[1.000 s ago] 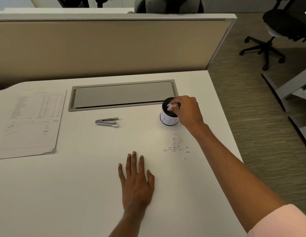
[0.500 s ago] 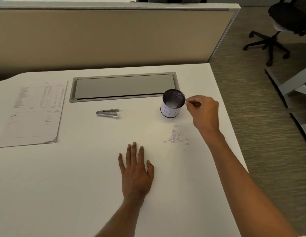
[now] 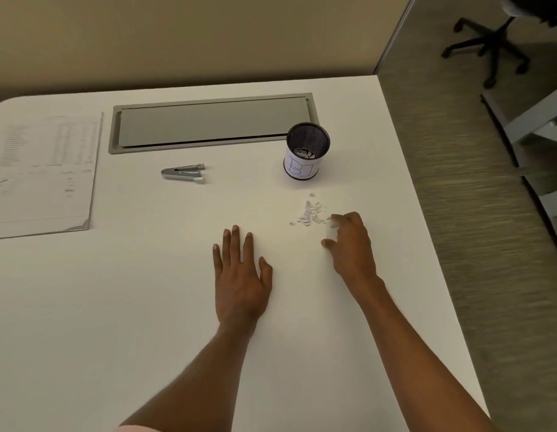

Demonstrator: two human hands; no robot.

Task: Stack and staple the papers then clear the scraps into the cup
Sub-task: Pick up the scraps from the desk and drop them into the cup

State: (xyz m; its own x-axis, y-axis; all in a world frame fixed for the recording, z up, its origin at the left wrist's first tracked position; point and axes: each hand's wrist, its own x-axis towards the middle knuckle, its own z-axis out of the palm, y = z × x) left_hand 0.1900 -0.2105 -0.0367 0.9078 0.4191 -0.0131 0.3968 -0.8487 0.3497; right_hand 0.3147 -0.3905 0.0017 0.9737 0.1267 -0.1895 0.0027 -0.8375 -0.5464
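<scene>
From the head view, one mesh cup (image 3: pixel 307 151) with some scraps inside stands near the desk's (image 3: pixel 146 307) right edge, one loose scrap pile (image 3: pixel 309 212) lies just below it, touched by the spread, empty right hand (image 3: pixel 350 244), while the left hand (image 3: pixel 240 275) rests flat on bare desktop, one stapler (image 3: pixel 183 173) and one paper stack (image 3: pixel 43 173) well apart leftward.

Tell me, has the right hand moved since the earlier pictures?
Yes. The right hand has left the cup and come back toward the person; it now sits at the near edge of the scraps.
</scene>
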